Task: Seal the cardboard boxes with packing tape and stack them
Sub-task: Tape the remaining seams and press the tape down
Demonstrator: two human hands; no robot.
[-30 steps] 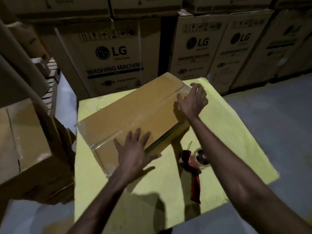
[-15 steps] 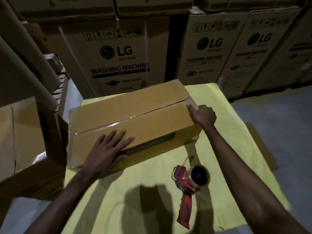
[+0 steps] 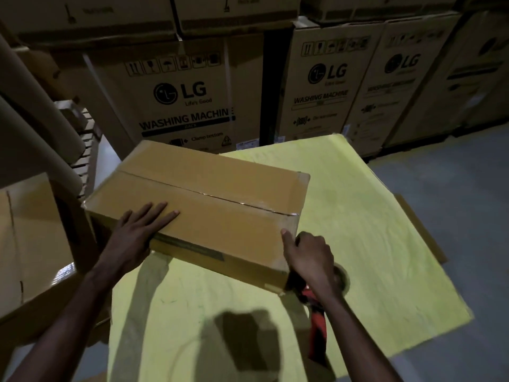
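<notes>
On the yellow-covered tabletop (image 3: pixel 371 244), a long brown cardboard box (image 3: pixel 209 199) is steadied: left hand (image 3: pixel 137 232) flat and relaxed on its lid, right hand (image 3: pixel 309 257) clasping the near-right corner, seemingly to turn it. A red tape dispenser (image 3: pixel 316 326) lies just beside.

A plain tan cardboard box (image 3: pixel 209 199) on a pale yellow cloth (image 3: pixel 358 244); beside the box a red-handled tape dispenser (image 3: pixel 316 323); behind it brown cartons (image 3: pixel 179 92) with black print
</notes>
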